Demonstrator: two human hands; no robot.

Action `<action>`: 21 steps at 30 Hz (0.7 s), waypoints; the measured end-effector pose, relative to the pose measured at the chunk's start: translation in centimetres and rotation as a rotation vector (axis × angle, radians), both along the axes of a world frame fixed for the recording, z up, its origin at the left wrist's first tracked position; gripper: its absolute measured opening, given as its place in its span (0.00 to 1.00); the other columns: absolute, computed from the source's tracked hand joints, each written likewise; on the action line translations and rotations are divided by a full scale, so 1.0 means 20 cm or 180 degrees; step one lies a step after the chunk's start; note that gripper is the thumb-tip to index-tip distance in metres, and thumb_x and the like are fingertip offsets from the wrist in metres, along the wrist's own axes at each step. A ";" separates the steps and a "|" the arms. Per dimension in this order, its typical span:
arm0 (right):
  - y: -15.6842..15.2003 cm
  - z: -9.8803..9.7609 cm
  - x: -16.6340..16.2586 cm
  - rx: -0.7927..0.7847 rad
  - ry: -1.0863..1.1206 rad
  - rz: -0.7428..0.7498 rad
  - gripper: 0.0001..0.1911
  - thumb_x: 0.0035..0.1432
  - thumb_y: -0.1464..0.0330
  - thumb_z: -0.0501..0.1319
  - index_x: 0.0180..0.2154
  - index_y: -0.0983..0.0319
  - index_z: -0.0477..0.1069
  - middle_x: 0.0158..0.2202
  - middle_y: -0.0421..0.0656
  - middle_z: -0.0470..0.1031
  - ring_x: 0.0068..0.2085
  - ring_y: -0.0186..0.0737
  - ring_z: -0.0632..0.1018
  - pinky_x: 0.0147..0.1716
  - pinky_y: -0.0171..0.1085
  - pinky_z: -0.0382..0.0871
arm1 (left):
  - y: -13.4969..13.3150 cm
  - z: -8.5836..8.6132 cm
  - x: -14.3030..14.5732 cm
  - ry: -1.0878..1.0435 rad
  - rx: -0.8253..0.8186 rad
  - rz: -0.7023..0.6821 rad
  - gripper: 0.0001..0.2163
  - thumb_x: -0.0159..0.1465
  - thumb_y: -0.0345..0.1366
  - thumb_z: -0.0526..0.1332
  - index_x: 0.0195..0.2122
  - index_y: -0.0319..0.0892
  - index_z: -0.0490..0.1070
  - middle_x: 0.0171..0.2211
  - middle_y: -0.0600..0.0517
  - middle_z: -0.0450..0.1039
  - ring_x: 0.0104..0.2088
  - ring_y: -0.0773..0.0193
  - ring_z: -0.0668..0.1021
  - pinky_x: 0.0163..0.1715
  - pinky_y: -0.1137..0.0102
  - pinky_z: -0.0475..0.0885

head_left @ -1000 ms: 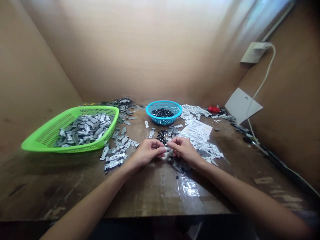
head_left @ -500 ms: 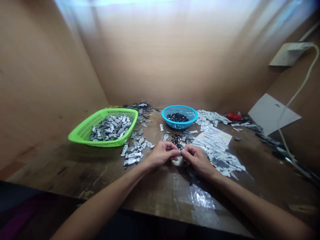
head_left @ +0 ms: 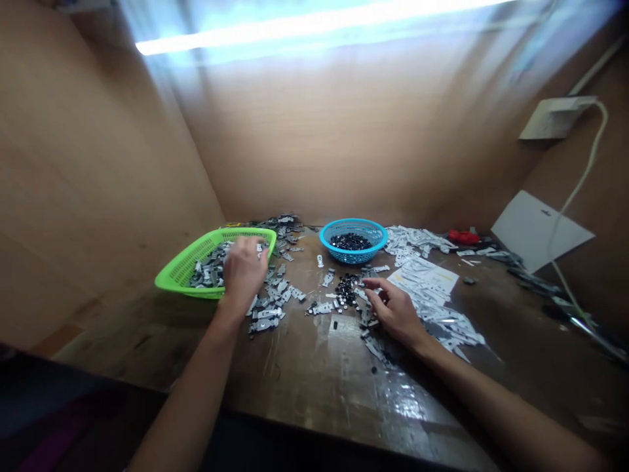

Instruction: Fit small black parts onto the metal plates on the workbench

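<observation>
My left hand (head_left: 243,270) is stretched out over the near right rim of a green basket (head_left: 181,269) full of grey metal clips; its fingers are smeared by motion. My right hand (head_left: 393,309) rests on the table beside a small heap of black parts (head_left: 346,288), fingers loosely spread over scattered metal pieces (head_left: 366,316), holding nothing that I can see. More grey clips (head_left: 270,305) lie loose on the table between the basket and my right hand.
A blue basket (head_left: 352,250) with black parts stands at the back. White metal strips (head_left: 432,298) and a paper sheet spread to the right. A red object (head_left: 462,236), a white card (head_left: 538,231) and a cable (head_left: 572,196) sit at the far right. Brown walls enclose the table.
My hands were pinched together at the middle of the table. Now they are apart: the left has swung to the green basket, the right has dropped onto the parts. The view tilted up.
</observation>
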State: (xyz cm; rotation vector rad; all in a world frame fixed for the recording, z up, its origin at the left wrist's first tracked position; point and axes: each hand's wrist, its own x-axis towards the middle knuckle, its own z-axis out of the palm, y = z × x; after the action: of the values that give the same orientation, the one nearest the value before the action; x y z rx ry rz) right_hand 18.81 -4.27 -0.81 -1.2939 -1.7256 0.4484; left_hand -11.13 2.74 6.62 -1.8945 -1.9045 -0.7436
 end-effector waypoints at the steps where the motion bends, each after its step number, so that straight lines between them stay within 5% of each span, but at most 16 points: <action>1: 0.01 0.00 0.00 0.0054 -0.0059 0.0006 0.12 0.58 0.65 0.53 0.43 0.60 0.69 0.39 0.42 0.73 0.34 0.36 0.73 0.34 0.35 0.65 | 0.00 -0.04 0.03 0.0153 -0.0465 -0.0153 0.16 0.62 0.41 0.50 0.46 0.42 0.68 0.41 0.44 0.70 0.42 0.56 0.72 0.42 0.65 0.64; 4: 0.03 -0.02 0.02 0.0209 -0.0214 0.0038 0.10 0.58 0.67 0.53 0.40 0.59 0.70 0.39 0.41 0.73 0.37 0.36 0.73 0.35 0.34 0.65 | 0.02 -0.18 0.13 0.0566 -0.1545 -0.0154 0.13 0.58 0.38 0.53 0.39 0.39 0.71 0.35 0.41 0.73 0.37 0.53 0.75 0.35 0.66 0.67; 7: 0.05 -0.04 0.04 0.0317 -0.0452 0.0105 0.09 0.56 0.70 0.54 0.39 0.59 0.71 0.37 0.42 0.73 0.38 0.37 0.73 0.38 0.35 0.64 | 0.05 -0.26 0.18 0.0609 -0.1671 -0.0125 0.11 0.56 0.32 0.53 0.35 0.35 0.72 0.33 0.38 0.73 0.34 0.52 0.76 0.32 0.65 0.68; 11: 0.08 -0.05 0.06 0.0272 -0.0959 0.0149 0.08 0.56 0.69 0.56 0.37 0.58 0.72 0.35 0.42 0.73 0.37 0.37 0.72 0.38 0.35 0.64 | 0.04 -0.21 0.15 0.0503 -0.1343 -0.0057 0.13 0.58 0.33 0.50 0.38 0.38 0.71 0.35 0.40 0.72 0.36 0.53 0.75 0.34 0.65 0.67; 16: 0.12 -0.06 0.02 0.0133 -0.1464 0.0118 0.09 0.57 0.66 0.56 0.37 0.58 0.73 0.34 0.43 0.72 0.38 0.38 0.71 0.37 0.35 0.62 | -0.03 -0.15 0.20 -0.0895 -0.0187 -0.0946 0.12 0.58 0.42 0.55 0.36 0.43 0.72 0.35 0.48 0.72 0.34 0.62 0.74 0.36 0.70 0.66; 18: 0.13 -0.05 0.00 0.0070 -0.1691 0.0152 0.09 0.57 0.65 0.56 0.37 0.57 0.73 0.34 0.43 0.71 0.38 0.39 0.70 0.37 0.35 0.61 | -0.06 -0.17 0.27 -0.1749 -0.0626 -0.1490 0.14 0.56 0.45 0.57 0.36 0.40 0.71 0.30 0.49 0.72 0.28 0.64 0.73 0.30 0.71 0.67; 21: 0.14 -0.06 -0.01 -0.0001 -0.1989 0.0139 0.08 0.57 0.66 0.56 0.37 0.57 0.73 0.33 0.43 0.71 0.39 0.39 0.69 0.36 0.35 0.60 | -0.10 -0.24 0.36 -0.3181 -0.2031 -0.2101 0.16 0.54 0.45 0.59 0.37 0.38 0.67 0.26 0.50 0.71 0.25 0.66 0.74 0.25 0.73 0.68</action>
State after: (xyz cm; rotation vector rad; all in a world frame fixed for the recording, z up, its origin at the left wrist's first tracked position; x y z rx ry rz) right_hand 18.52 -1.38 -1.94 -1.4981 -2.2637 0.0599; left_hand -3.98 0.65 1.86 -3.0016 -2.1858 -1.6862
